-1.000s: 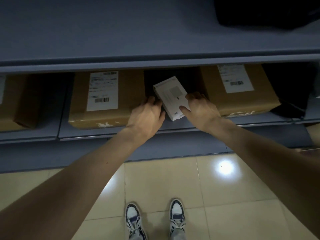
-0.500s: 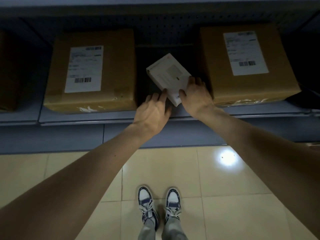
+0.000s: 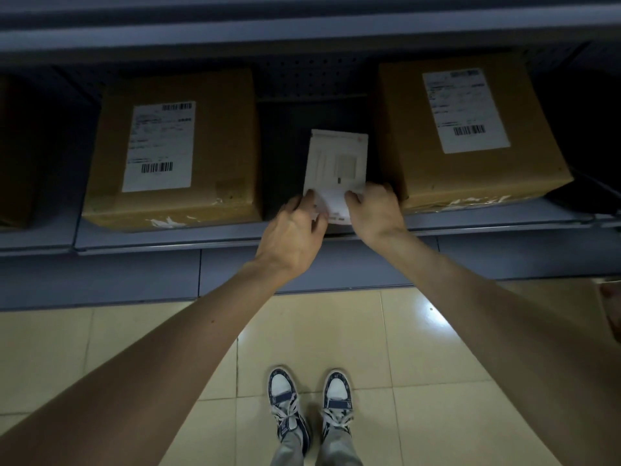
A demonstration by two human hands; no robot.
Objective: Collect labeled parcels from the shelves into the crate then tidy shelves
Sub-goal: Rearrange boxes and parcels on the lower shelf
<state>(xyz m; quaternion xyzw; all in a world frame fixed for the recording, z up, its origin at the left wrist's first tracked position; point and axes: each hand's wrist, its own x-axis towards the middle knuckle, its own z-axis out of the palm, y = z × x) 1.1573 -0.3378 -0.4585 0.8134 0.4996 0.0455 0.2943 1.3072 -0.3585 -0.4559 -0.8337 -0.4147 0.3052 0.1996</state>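
A small flat white box [image 3: 337,163] lies on the low grey shelf [image 3: 141,238], squared up in the gap between two brown cardboard parcels. My left hand [image 3: 292,235] holds its near left corner with curled fingers. At the near right corner my right hand [image 3: 374,210] grips it the same way. The left parcel [image 3: 174,149] and the right parcel [image 3: 470,129] each carry a white barcode label on top. No crate is in view.
Another brown box [image 3: 15,153] sits at the far left of the shelf. A dark object [image 3: 581,163] lies right of the right parcel. An upper shelf edge [image 3: 302,28] overhangs. Below are beige floor tiles [image 3: 319,331] and my two shoes [image 3: 309,398].
The white box has turned from a slanted position to square with the shelf. Both hands now hold its near corners. The view has tilted down, showing more of the shelf's inside.
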